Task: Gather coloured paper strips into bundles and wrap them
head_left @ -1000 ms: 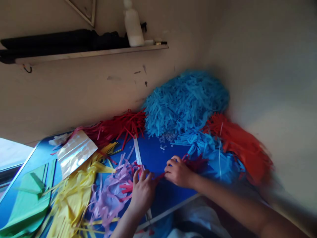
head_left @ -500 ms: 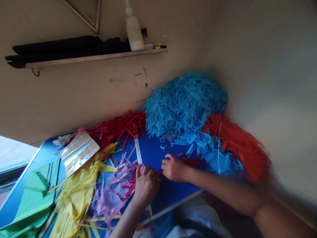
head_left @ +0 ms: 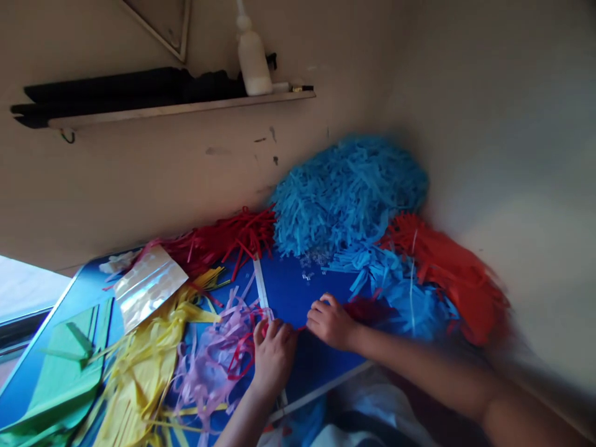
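Observation:
Between my two hands runs a red tissue-paper tassel (head_left: 372, 310), narrow and twisted at its middle. Its fringed strips spread out past both hands. My left hand (head_left: 275, 352) is closed round it on the left, with red strips hanging over the lilac tissue fringe (head_left: 209, 366). Closed fingers of my right hand (head_left: 331, 321) grip the other side, and the red fringe on that side is blurred. Both hands are just above the blue table (head_left: 326, 360), near its front edge.
Blue fringe (head_left: 349, 192) is heaped at the back, with orange-red fringe (head_left: 465, 279) to its right. Yellow fringe (head_left: 144, 366), green tissue (head_left: 65, 366) and a shiny sticker sheet (head_left: 149, 285) lie left. Small clear bits (head_left: 314, 261) are scattered behind. A wall shelf (head_left: 186, 110) holds a white bottle (head_left: 254, 62).
My right hand has shifted slightly right, widening the gap between the hands. The red fringe beyond it has moved. My left hand has turned a little, still holding the tassel.

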